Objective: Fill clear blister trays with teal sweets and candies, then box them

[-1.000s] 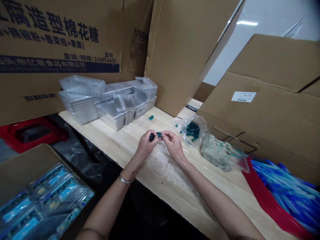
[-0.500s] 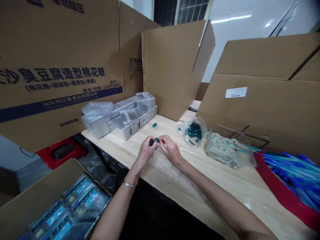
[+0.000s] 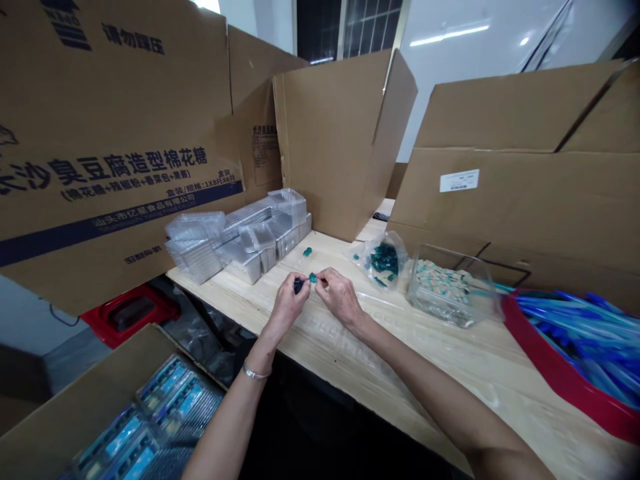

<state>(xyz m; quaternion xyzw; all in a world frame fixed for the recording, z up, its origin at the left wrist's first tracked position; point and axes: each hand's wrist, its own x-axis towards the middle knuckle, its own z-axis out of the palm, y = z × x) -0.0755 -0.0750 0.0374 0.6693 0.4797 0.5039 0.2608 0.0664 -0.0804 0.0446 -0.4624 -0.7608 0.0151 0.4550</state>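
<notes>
Over the middle of the table, both hands meet around a small shiny green piece; its exact kind is too small to make out. My left hand is closed, its fingertips at the left end of the green piece. A small dark piece shows in the curl of its fingers. My right hand pinches the other end of the green piece between thumb and finger. Just beyond lies another small green piece. Right of the hands sits a clear plastic bag with dark green pieces inside and a few beside it.
Stacked clear plastic trays stand at the table's left. Farther right are a clear bin of small pale-and-green pieces and a red basin of blue stick-like items. Cardboard boxes wall the back. An open carton holds packaged goods lower left.
The green piece between my fingertips shows more fully now, with my hands slightly farther apart. My view has shifted a little; the things on the table stay in place.
</notes>
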